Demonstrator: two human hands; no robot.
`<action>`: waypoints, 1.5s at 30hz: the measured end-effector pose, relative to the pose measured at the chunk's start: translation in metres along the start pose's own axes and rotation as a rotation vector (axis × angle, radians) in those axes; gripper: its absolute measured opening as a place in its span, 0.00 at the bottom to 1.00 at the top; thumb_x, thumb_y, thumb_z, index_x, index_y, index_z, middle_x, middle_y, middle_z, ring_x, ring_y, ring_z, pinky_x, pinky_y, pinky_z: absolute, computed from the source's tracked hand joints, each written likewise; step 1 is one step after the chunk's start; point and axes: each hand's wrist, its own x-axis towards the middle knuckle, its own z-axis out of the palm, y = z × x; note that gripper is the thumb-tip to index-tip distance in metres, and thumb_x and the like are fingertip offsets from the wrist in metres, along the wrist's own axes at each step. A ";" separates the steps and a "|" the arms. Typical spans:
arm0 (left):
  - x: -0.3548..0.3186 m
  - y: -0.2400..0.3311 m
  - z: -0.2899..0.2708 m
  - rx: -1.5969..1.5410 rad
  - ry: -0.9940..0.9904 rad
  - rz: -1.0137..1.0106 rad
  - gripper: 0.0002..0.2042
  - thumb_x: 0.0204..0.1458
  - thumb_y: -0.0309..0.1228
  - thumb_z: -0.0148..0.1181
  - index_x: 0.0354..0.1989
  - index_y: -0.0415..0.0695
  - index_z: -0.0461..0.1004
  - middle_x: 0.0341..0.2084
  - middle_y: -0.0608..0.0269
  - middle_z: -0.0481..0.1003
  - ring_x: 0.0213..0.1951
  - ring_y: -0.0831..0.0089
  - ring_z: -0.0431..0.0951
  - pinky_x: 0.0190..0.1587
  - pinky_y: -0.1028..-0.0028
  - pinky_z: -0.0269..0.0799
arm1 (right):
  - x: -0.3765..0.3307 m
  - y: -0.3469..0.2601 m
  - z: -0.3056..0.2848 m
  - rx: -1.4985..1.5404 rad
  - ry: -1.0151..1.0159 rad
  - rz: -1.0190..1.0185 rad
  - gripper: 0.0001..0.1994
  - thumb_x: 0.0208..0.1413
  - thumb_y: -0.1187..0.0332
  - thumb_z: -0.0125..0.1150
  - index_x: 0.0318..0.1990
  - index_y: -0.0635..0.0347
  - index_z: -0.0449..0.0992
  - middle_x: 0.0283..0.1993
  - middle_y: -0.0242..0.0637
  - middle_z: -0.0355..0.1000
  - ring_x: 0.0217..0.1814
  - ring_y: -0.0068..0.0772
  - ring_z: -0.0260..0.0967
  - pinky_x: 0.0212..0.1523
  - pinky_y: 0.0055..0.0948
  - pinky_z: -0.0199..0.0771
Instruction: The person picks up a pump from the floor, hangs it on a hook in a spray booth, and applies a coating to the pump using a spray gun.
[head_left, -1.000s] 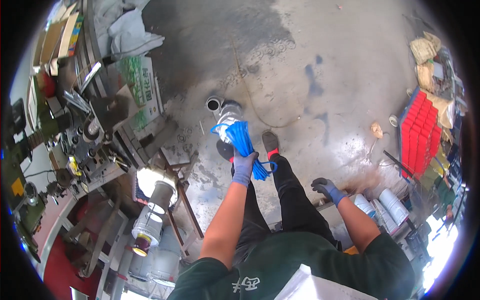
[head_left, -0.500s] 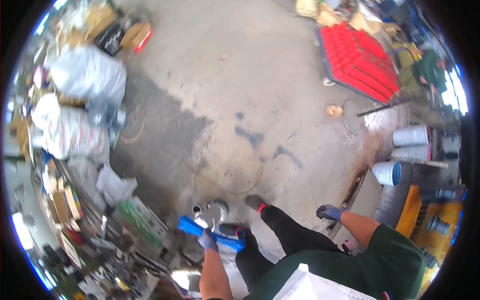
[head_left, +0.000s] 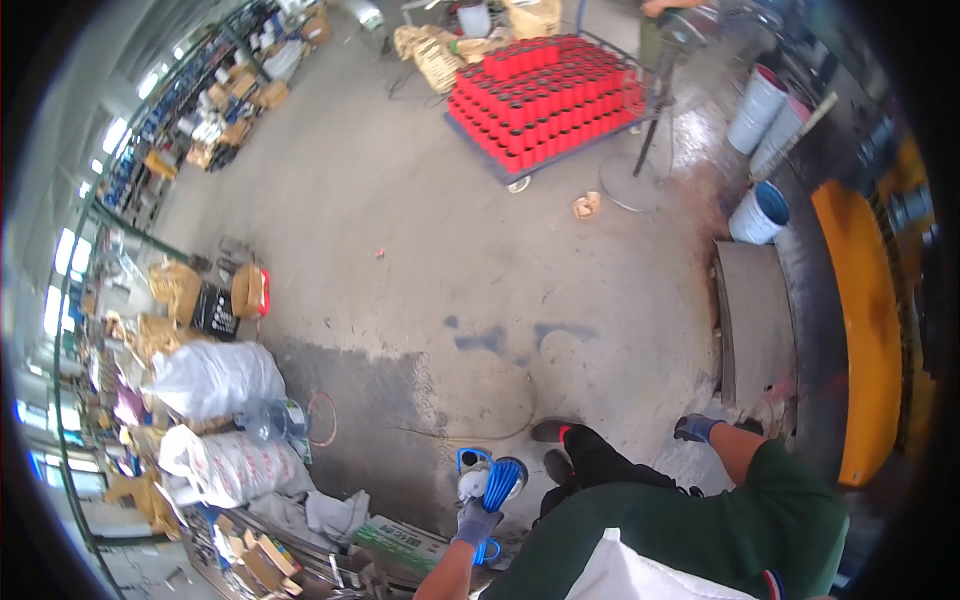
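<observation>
Grey floor (head_left: 350, 270); left hand (head_left: 477, 523) curled around blue bundle (head_left: 502, 484).

From the wearer's head, the left of two side-by-side fisheye cameras is looking down and ahead across a workshop floor (head_left: 400, 280). Nearest the lens, the wearer's green shirt (head_left: 690, 515) is filling the lower edge, with the left hand (head_left: 477, 522) and right hand (head_left: 695, 428) showing close beyond it. Farther off, a cart (head_left: 478, 152) is standing near the top, while windows (head_left: 115, 133) are slanting along the left. The wide view is bending an orange panel (head_left: 858, 330) at right.
</observation>
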 end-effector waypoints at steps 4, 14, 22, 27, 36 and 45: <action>-0.031 0.069 -0.061 0.165 -0.066 0.150 0.33 0.44 0.46 0.71 0.58 0.40 0.76 0.58 0.40 0.74 0.61 0.46 0.73 0.64 0.56 0.71 | -0.045 0.006 0.038 0.007 0.092 -0.129 0.23 0.55 0.48 0.68 0.48 0.57 0.83 0.48 0.50 0.82 0.55 0.49 0.78 0.55 0.43 0.76; -0.084 0.323 -0.157 0.232 0.016 0.627 0.21 0.39 0.36 0.69 0.44 0.40 0.80 0.43 0.44 0.80 0.47 0.45 0.80 0.55 0.55 0.75 | 0.001 -0.021 0.047 1.282 0.080 0.045 0.38 0.58 0.36 0.60 0.68 0.50 0.68 0.66 0.38 0.70 0.62 0.41 0.71 0.55 0.47 0.72; -0.155 0.554 -0.151 0.383 0.003 1.258 0.22 0.34 0.35 0.76 0.40 0.42 0.78 0.38 0.49 0.79 0.39 0.47 0.80 0.47 0.56 0.77 | 0.035 0.041 -0.035 2.032 -0.069 -0.102 0.42 0.43 0.20 0.61 0.50 0.46 0.72 0.54 0.35 0.70 0.54 0.53 0.69 0.54 0.65 0.70; -0.097 0.679 -0.128 0.391 -0.315 1.216 0.20 0.60 0.33 0.54 0.58 0.36 0.72 0.54 0.48 0.76 0.55 0.54 0.78 0.63 0.58 0.72 | -0.035 0.115 -0.135 2.230 -0.348 -0.348 0.47 0.54 0.24 0.54 0.72 0.48 0.62 0.68 0.40 0.69 0.69 0.56 0.66 0.62 0.67 0.64; -0.242 1.002 0.018 0.465 -0.235 1.705 0.29 0.35 0.42 0.77 0.46 0.38 0.78 0.46 0.42 0.76 0.52 0.44 0.76 0.55 0.53 0.74 | -0.132 0.297 -0.213 2.375 0.272 -0.350 0.37 0.49 0.28 0.62 0.59 0.41 0.76 0.53 0.32 0.74 0.48 0.35 0.67 0.47 0.34 0.63; -0.404 1.271 0.175 0.687 -0.495 2.319 0.25 0.37 0.40 0.72 0.44 0.38 0.77 0.46 0.44 0.73 0.51 0.44 0.74 0.55 0.53 0.71 | -0.204 0.469 -0.269 2.693 1.026 -1.257 0.33 0.66 0.46 0.55 0.70 0.60 0.65 0.64 0.44 0.74 0.63 0.45 0.74 0.68 0.43 0.72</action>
